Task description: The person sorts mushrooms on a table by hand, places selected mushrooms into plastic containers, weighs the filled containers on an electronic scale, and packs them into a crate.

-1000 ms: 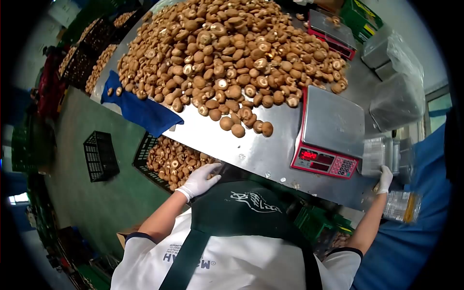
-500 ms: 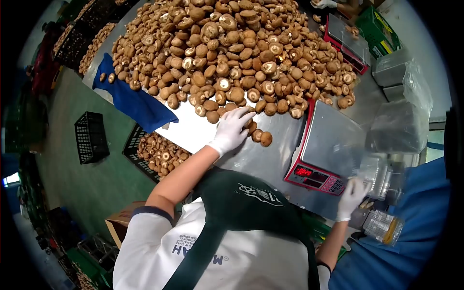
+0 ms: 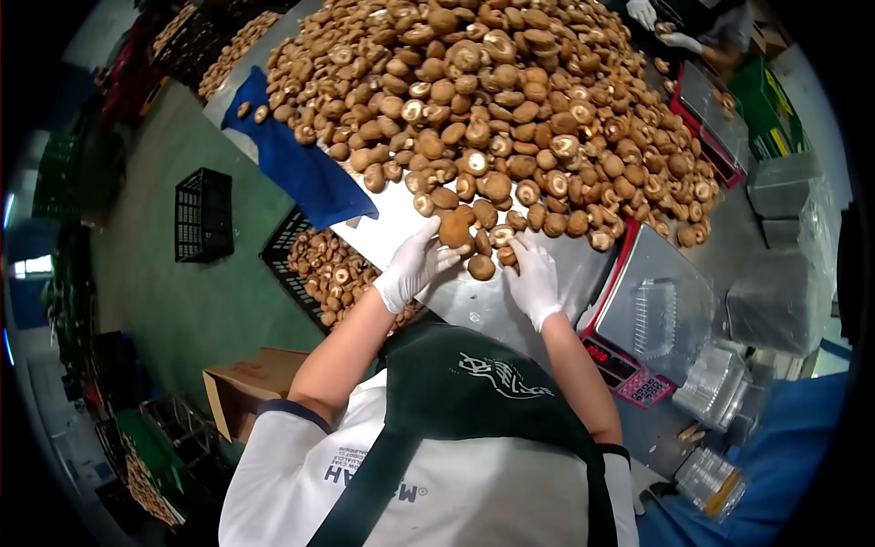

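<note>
A big heap of brown shiitake mushrooms (image 3: 492, 100) covers the metal table. At its near edge, my gloved left hand (image 3: 417, 266) is cupped with a large shiitake mushroom (image 3: 453, 230) between thumb and fingers. Opposite it, my gloved right hand (image 3: 536, 283) closes its fingertips around another mushroom (image 3: 507, 256). A loose mushroom (image 3: 481, 267) lies on the table between both hands. To the right, a clear plastic tray (image 3: 655, 319) rests on the plate of a red digital scale (image 3: 609, 357).
Stacked clear trays (image 3: 711, 387) stand right of the scale. A black crate of mushrooms (image 3: 290, 239) is below the table's left edge, near a blue cloth (image 3: 305, 173). Another person's gloved hands (image 3: 661, 23) work at the far right, by a second scale (image 3: 706, 128).
My right hand has come from the tray stack to the mushrooms beside my left hand. A clear tray now sits on the scale. The view has shifted, and the co-worker's hands show more.
</note>
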### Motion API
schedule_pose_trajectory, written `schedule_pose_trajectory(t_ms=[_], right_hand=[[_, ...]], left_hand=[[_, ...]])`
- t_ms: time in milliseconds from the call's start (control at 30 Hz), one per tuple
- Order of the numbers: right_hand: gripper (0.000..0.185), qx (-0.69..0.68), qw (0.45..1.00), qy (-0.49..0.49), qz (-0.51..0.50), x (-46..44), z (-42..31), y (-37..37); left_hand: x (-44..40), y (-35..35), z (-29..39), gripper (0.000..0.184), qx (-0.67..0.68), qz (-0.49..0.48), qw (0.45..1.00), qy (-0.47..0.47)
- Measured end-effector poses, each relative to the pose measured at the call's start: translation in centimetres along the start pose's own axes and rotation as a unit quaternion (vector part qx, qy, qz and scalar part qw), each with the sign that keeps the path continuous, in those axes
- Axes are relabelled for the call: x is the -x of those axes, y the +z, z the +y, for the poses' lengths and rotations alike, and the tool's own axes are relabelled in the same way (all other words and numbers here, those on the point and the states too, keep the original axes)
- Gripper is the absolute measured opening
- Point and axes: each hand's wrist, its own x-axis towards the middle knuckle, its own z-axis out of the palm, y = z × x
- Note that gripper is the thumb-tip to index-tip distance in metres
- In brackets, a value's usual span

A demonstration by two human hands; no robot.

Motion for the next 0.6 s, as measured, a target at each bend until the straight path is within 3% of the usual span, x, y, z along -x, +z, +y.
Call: schedule_pose_trajectory(t_ms=[100,133,167,267,367,433,500,567,600], right_hand=[[0.038,-0.126,0.992,0.016,-0.012,-0.9,1.7,0.6],[0.036,-0.188,0.979,0.073,-0.006,-0.8,1.6,0.0],[0.034,-0.283,0.945,0.163,-0.03,-0.5,1.5,-0.8],[0.031,-0.486,0.831,0.268,0.047,0.2,0.5,-2.8],[0.029,-0.371,0.914,0.158,0.048,2.5,-2.9,-2.5],[0.026,-0.201,0.974,-0.086,-0.067,2.5,-5.8,-3.4],[0.02,-0.303,0.951,-0.041,-0.052,3.1,-6.9,-1.7],[0.018,-0.335,0.937,0.094,-0.027,1.8,-6.6,-0.7],[0.02,-0.269,0.959,0.088,0.018,0.4,-6.3,-0.1]], left_hand=[[1.2,-1.9,-0.8,0.053,0.038,-0.01,0.998,-0.044],[1.4,-2.4,-1.4,0.05,0.024,-0.006,0.999,-0.048],[1.7,-2.7,-2.0,0.049,0.003,-0.019,0.998,-0.063],[2.4,-3.6,-3.8,0.044,-0.058,-0.069,0.991,-0.099],[3.1,-2.2,-5.1,0.051,-0.088,-0.101,0.982,-0.135],[3.0,-2.4,-5.9,0.052,-0.016,-0.113,0.977,-0.181],[1.8,-4.3,-7.1,0.051,-0.002,-0.137,0.969,-0.205],[2.0,-4.7,-6.6,0.045,-0.017,-0.113,0.971,-0.212],[2.9,-3.7,-5.9,0.045,-0.021,-0.107,0.976,-0.188]])
